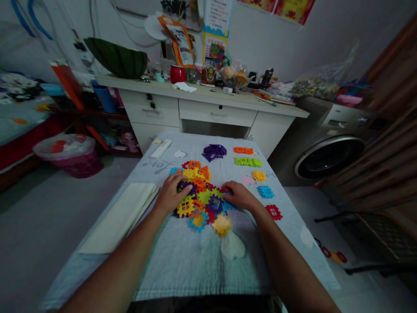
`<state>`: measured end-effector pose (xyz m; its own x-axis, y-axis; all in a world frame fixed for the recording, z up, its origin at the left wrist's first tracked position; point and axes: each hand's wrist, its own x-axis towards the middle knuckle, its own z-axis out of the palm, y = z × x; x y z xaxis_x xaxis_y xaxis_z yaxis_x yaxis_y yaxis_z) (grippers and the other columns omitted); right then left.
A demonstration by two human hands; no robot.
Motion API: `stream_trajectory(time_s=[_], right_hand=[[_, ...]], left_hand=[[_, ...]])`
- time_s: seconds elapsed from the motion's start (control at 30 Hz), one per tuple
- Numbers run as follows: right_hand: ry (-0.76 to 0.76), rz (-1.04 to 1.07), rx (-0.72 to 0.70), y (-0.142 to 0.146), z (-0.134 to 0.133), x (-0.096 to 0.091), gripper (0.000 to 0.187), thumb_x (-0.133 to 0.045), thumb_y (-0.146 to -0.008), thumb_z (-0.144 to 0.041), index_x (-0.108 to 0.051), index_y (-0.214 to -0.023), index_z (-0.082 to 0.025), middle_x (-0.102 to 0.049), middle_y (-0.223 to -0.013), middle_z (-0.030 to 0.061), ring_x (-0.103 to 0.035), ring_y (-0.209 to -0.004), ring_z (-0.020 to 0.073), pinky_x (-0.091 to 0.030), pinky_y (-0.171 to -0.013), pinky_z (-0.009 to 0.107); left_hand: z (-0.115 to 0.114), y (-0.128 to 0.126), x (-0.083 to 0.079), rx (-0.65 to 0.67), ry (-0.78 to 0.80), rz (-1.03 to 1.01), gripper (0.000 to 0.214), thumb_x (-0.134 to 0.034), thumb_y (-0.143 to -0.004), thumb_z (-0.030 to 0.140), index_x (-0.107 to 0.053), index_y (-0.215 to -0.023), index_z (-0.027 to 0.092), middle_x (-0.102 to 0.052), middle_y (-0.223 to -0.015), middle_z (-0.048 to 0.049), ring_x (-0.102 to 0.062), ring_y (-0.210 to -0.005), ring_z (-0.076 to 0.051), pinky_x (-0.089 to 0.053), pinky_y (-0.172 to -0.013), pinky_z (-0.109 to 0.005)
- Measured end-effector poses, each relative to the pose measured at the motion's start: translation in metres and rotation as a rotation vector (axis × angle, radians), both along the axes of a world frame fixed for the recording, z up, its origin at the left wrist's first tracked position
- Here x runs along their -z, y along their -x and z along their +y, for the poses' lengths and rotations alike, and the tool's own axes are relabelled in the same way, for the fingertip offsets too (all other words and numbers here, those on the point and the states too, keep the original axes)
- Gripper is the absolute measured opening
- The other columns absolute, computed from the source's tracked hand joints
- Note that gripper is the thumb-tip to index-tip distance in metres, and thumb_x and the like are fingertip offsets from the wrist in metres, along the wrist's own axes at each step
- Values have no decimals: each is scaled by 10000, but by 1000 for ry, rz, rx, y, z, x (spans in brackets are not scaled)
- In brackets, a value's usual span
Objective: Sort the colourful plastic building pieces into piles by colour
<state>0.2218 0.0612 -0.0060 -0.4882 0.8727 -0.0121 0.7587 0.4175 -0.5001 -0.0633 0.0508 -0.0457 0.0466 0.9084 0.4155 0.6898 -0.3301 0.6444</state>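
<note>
We read "Love" in script on the cloth (pixel 195 265) covering the table. We see print on the wall chart (pixel 216 17), the orange pouch (pixel 182 41) and the jar (pixel 209 74), too small to make out.

Dim, cool light with a grey-blue cast filled the room, strongest across the pale blue patterned tablecloth (pixel 169 265) and the white drawer-fronted desk (pixel 150 119). Darkness gathered toward the edges, nearly swallowing the pleated brown curtain (pixel 395 74) at right. Soft shadow lay on the cloth between two bare forearms (pixel 280 243), and a deeper one filled the recess beneath the desk. A pale sheen caught a yellow, notch-edged plastic tile (pixel 222 224); a thin gleam ringed the dark round door (pixel 330 157) of a grey washing machine (pixel 311 126). Wide-angle distortion tilted the machine and stretched the forearms, while softness blurred small print on the paper wall posters (pixel 217 17).
</note>
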Motion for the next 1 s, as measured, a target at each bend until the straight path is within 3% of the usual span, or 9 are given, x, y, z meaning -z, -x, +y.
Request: stream_trajectory(time_s=[0.1,0.2,0.27,0.37,0.47,0.63,0.77,0.87,1.0], right_hand=[[-107,28,95,3,3,8,222,-580,-825,-157,-648,-1036,-142,-641,-939,77,-588,-859,173,-454,-804,295],[-173,56,75,1,-1,5,341,-606,-847,-253,-606,-1172,-147,-606,-1150,136,-556,-1080,231,-426,-953,379],[-148,48,0,-1,-11,0,601,-671,-807,-428,-511,-1330,-178,-497,-1351,172,-452,-1259,296,-368,-1037,468],[-84,-8,-122,1,-34,-2,1106,-781,-591,-632,-280,-1504,-259,-264,-1542,176,-245,-1407,387,-264,-1093,578],[-76,-65,-164,7,-54,7,1290,-831,-462,-649,-200,-1532,-300,-166,-1586,160,-146,-1433,432,-198,-1107,624],[-113,-78,-139,11,-59,22,1152,-743,-580,-706,-272,-1515,-226,-202,-1568,195,-208,-1418,404,-225,-1108,601],[-156,-35,-109,12,-45,20,1009,-663,-703,-695,-313,-1488,-167,-315,-1511,216,-319,-1372,360,-282,-1095,554],[-183,7,-82,14,-30,18,910,-666,-747,-632,-343,-1466,-176,-407,-1448,202,-400,-1314,336,-332,-1067,523],[-229,67,-15,20,-9,24,719,-680,-799,-458,-414,-1398,-161,-510,-1338,177,-480,-1229,288,-394,-1023,450]], left_hand=[[-3,-2,-4,2,11,41,385,-570,-818,497,-627,-1069,211,-566,-1197,-93,-502,-1221,-285,-377,-1084,-478],[-5,-3,-6,-20,17,67,388,-570,-819,496,-623,-1077,211,-543,-1240,-101,-483,-1244,-290,-364,-1095,-481],[-5,-3,-6,-46,14,70,389,-571,-819,495,-616,-1084,215,-531,-1260,-101,-478,-1249,-287,-364,-1097,-475],[-5,-3,-5,-69,16,82,410,-564,-822,501,-608,-1107,210,-519,-1273,-107,-475,-1249,-290,-371,-1090,-472],[-5,-3,-3,-69,40,112,446,-564,-822,511,-601,-1135,195,-501,-1296,-123,-462,-1259,-306,-366,-1088,-482],[-11,-3,-6,-2,98,144,615,-605,-779,579,-526,-1263,208,-451,-1352,-133,-419,-1299,-323,-338,-1095,-493],[-18,0,-9,36,126,187,1030,-719,-606,679,-325,-1441,224,-301,-1487,-176,-284,-1381,-398,-269,-1103,-570],[-27,2,-9,104,127,254,1234,-791,-464,685,-232,-1486,278,-200,-1546,-174,-183,-1412,-456,-222,-1097,-624],[-38,-1,-8,211,175,355,1336,-825,-369,662,-216,-1503,304,-160,-1571,-160,-91,-1427,-489,-169,-1101,-660]])
